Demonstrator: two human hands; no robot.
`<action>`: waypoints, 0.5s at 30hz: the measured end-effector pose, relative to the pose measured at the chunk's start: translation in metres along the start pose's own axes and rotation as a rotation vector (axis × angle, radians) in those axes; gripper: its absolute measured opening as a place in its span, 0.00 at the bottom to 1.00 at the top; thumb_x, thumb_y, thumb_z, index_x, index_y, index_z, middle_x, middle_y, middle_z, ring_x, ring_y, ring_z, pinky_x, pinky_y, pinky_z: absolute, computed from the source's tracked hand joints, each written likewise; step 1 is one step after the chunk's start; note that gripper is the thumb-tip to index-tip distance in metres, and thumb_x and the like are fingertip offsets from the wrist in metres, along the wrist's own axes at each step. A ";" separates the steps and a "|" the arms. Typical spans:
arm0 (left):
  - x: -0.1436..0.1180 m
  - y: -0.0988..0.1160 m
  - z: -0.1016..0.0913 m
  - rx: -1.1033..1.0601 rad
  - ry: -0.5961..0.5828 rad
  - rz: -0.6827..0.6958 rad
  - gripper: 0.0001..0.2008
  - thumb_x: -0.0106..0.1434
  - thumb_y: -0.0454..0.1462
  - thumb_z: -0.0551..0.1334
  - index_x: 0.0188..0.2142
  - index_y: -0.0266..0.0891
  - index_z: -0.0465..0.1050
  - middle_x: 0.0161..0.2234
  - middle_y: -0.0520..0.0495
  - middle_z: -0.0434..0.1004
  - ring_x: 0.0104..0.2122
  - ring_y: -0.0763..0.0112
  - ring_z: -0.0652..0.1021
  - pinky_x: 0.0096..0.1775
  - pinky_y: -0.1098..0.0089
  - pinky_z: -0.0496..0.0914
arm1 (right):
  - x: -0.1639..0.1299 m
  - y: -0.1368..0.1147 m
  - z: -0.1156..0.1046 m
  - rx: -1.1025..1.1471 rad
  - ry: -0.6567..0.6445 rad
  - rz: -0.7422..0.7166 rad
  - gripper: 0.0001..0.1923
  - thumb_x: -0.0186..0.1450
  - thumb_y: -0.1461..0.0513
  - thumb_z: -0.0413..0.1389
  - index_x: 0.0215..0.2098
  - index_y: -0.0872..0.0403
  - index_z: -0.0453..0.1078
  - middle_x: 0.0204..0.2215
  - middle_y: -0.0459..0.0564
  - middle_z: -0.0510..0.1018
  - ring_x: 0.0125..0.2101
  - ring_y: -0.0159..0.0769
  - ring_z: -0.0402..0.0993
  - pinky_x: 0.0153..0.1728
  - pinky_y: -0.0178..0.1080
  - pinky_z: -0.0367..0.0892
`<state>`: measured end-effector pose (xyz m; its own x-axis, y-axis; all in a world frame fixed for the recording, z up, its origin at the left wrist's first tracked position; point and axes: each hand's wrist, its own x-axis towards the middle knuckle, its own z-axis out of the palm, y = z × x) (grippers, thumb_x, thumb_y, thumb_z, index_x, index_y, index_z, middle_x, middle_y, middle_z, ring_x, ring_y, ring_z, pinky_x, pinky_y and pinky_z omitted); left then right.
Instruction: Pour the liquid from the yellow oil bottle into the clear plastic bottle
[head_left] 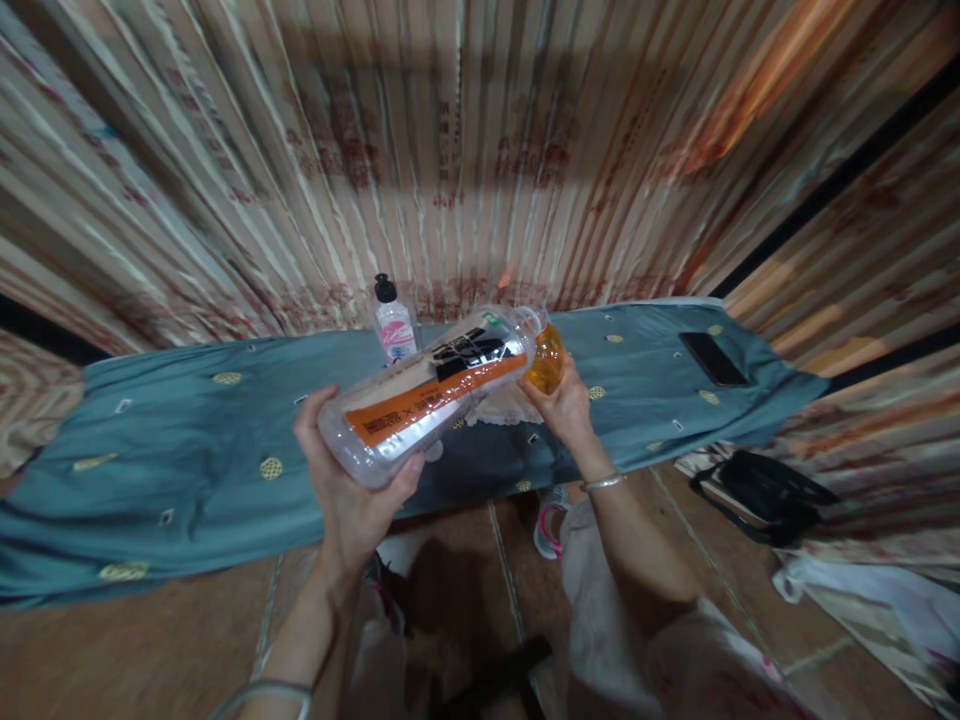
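The left hand (352, 480) is wrapped around the base of a large clear bottle (431, 395) with an orange label, holding it tipped nearly flat, neck toward the right. The right hand (566, 405) is closed around a small glass (545, 358) of amber liquid, held right at the bottle's mouth. Both are raised above a bench draped in a blue-grey cloth (187, 440). Behind them on the cloth stands a small pump bottle (393, 320) with a pink label; a dark phone (714, 358) lies well off to the right.

Glossy clear plastic bottle (431, 395); matt teal cloth (187, 440).
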<state>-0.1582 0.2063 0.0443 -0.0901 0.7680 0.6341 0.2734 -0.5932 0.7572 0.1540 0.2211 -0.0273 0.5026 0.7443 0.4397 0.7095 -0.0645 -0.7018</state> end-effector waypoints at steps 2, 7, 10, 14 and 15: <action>0.000 0.000 0.000 0.001 0.001 0.001 0.44 0.51 0.54 0.78 0.64 0.50 0.67 0.57 0.39 0.70 0.55 0.44 0.76 0.60 0.41 0.72 | 0.000 0.000 0.000 -0.003 0.003 -0.003 0.45 0.62 0.38 0.67 0.65 0.57 0.67 0.57 0.67 0.83 0.53 0.59 0.83 0.55 0.57 0.78; 0.000 -0.002 0.000 -0.012 0.012 -0.002 0.44 0.51 0.54 0.78 0.64 0.50 0.67 0.58 0.39 0.70 0.56 0.43 0.75 0.61 0.40 0.71 | 0.000 -0.001 0.000 -0.012 -0.001 0.000 0.43 0.62 0.41 0.67 0.65 0.57 0.67 0.56 0.67 0.83 0.53 0.59 0.83 0.54 0.57 0.79; -0.001 -0.003 0.001 -0.022 0.013 -0.005 0.45 0.51 0.55 0.78 0.64 0.49 0.67 0.57 0.39 0.70 0.57 0.44 0.75 0.62 0.40 0.71 | 0.000 -0.002 0.000 -0.010 -0.006 0.004 0.44 0.62 0.42 0.68 0.66 0.58 0.67 0.57 0.68 0.82 0.54 0.60 0.83 0.55 0.58 0.78; -0.001 -0.004 0.001 -0.004 0.015 0.008 0.45 0.51 0.55 0.78 0.64 0.48 0.67 0.58 0.39 0.70 0.57 0.44 0.75 0.62 0.41 0.71 | 0.000 -0.001 0.000 -0.004 -0.002 0.007 0.44 0.62 0.41 0.68 0.65 0.58 0.66 0.56 0.68 0.82 0.54 0.61 0.83 0.55 0.58 0.78; -0.001 -0.004 0.001 -0.003 0.016 0.009 0.45 0.51 0.55 0.78 0.64 0.49 0.67 0.58 0.39 0.70 0.56 0.44 0.75 0.61 0.41 0.71 | 0.000 -0.001 0.001 -0.003 -0.002 0.007 0.44 0.62 0.41 0.68 0.65 0.58 0.67 0.56 0.68 0.82 0.54 0.61 0.83 0.55 0.58 0.78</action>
<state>-0.1585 0.2086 0.0405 -0.1031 0.7586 0.6434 0.2709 -0.6009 0.7520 0.1531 0.2214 -0.0272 0.5066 0.7450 0.4339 0.7073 -0.0714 -0.7033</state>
